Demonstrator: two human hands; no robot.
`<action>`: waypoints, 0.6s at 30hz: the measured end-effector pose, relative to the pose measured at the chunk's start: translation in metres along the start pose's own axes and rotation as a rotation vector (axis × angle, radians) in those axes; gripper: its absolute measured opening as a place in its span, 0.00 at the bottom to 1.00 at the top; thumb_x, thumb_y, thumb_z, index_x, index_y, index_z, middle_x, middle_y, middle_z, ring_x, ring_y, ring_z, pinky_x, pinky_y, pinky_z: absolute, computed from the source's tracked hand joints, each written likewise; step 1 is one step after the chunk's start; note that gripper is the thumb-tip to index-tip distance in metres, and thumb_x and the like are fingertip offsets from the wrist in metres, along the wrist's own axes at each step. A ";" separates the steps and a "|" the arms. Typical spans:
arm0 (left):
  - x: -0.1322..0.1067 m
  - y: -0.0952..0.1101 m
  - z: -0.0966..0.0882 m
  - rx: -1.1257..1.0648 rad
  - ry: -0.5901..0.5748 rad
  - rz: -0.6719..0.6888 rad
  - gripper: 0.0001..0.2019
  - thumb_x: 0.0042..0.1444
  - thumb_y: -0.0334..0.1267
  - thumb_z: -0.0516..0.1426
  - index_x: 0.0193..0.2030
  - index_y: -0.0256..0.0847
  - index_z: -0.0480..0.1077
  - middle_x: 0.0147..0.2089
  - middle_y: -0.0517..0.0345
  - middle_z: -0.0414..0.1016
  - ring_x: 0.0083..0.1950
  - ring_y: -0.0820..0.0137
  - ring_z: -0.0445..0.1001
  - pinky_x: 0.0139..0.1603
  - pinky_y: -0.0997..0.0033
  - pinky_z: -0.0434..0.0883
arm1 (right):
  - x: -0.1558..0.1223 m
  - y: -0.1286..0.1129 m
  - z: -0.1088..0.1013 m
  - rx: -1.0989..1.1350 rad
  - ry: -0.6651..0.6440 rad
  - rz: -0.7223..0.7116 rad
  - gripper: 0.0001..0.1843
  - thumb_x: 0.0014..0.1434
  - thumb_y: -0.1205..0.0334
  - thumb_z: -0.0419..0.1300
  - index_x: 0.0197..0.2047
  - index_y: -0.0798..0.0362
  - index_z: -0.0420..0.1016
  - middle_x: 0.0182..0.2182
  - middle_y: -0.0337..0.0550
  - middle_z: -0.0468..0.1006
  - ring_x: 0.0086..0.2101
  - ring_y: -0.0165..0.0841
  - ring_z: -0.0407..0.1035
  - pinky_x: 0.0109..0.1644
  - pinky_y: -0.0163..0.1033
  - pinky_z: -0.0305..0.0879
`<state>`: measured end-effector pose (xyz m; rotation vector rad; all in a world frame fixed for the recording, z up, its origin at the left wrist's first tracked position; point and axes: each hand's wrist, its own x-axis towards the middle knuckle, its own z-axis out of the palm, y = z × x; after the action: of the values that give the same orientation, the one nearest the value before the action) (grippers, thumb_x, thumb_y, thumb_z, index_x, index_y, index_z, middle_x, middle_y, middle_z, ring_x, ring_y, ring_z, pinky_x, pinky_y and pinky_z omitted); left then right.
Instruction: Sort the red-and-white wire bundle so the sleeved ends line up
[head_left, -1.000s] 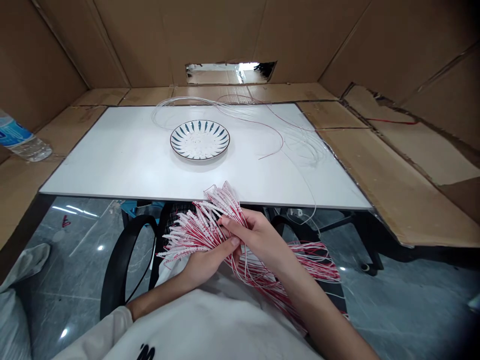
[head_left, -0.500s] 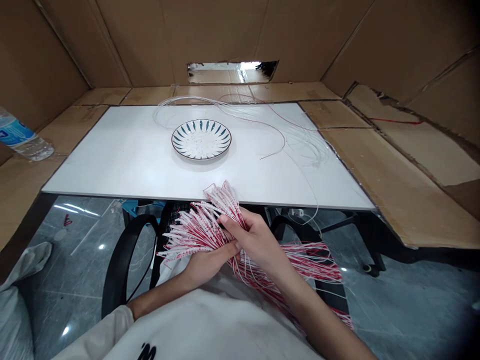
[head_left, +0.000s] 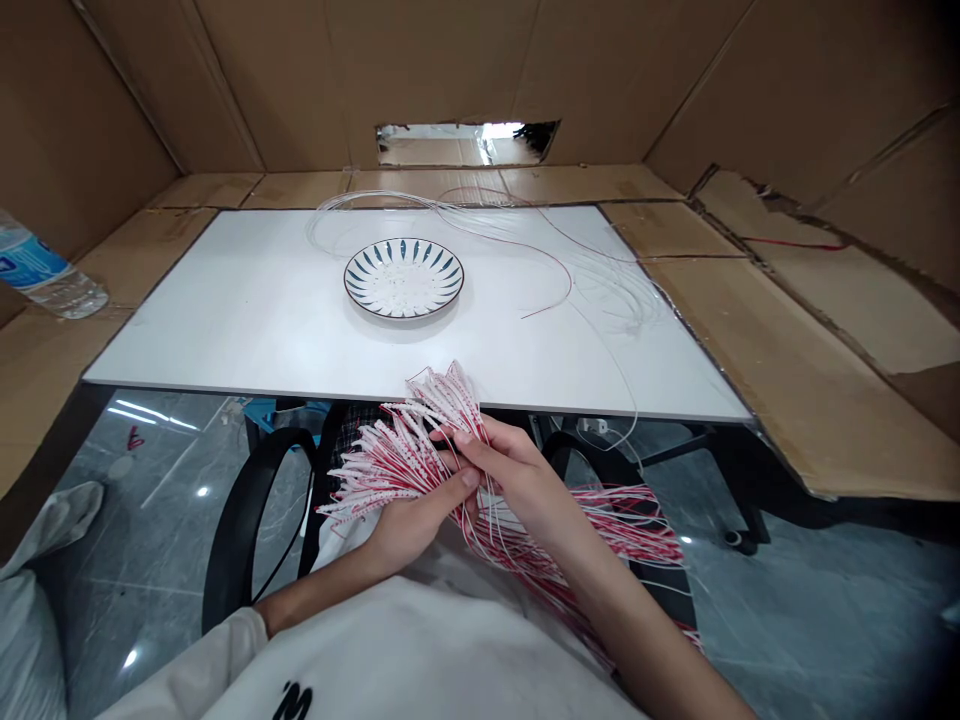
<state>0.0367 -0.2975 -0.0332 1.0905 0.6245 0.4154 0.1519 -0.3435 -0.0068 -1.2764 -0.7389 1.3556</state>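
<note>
A thick bundle of red and white beaded strings (head_left: pixel 397 450) fans out just below the white table's (head_left: pixel 247 320) front edge. My left hand (head_left: pixel 416 515) grips the bundle from underneath, thumb on top. My right hand (head_left: pixel 510 470) rests on the bundle with its fingertips pinched on a few strands near the fanned ends. The strings' tails (head_left: pixel 630 520) trail off to the right over my lap. A blue-and-white patterned plate (head_left: pixel 403 277) holding small white beads sits on the table beyond my hands.
Loose clear and red cords (head_left: pixel 540 260) curl across the table's back and right side. A plastic water bottle (head_left: pixel 45 280) lies at the far left on cardboard. Cardboard walls enclose the table. A black chair frame (head_left: pixel 240 520) shows below.
My right hand's fingers have shifted slightly along the fanned ends and closed on a few strands. The left hand and bundle stay nearly still.
</note>
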 end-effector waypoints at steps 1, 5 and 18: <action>0.000 -0.001 -0.001 0.011 0.002 -0.010 0.21 0.49 0.56 0.59 0.21 0.39 0.68 0.22 0.61 0.68 0.26 0.73 0.67 0.36 0.71 0.68 | 0.000 0.000 0.000 -0.005 -0.003 -0.003 0.23 0.55 0.46 0.58 0.42 0.59 0.70 0.22 0.36 0.66 0.14 0.28 0.63 0.16 0.34 0.62; -0.001 -0.007 -0.004 0.047 0.034 -0.046 0.19 0.50 0.54 0.59 0.23 0.38 0.71 0.25 0.59 0.72 0.30 0.71 0.70 0.40 0.70 0.69 | 0.001 0.001 0.000 -0.053 0.006 -0.017 0.22 0.56 0.47 0.57 0.41 0.58 0.71 0.27 0.40 0.69 0.16 0.28 0.63 0.16 0.35 0.61; -0.002 -0.007 -0.004 0.150 0.090 -0.064 0.10 0.50 0.43 0.59 0.36 0.39 0.75 0.40 0.55 0.79 0.45 0.65 0.74 0.55 0.64 0.66 | 0.003 0.003 0.004 -0.131 0.124 -0.144 0.15 0.55 0.53 0.58 0.25 0.56 0.66 0.19 0.35 0.58 0.22 0.26 0.52 0.25 0.32 0.48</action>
<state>0.0328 -0.2986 -0.0409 1.1964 0.7781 0.3685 0.1482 -0.3403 -0.0097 -1.3704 -0.8276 1.1172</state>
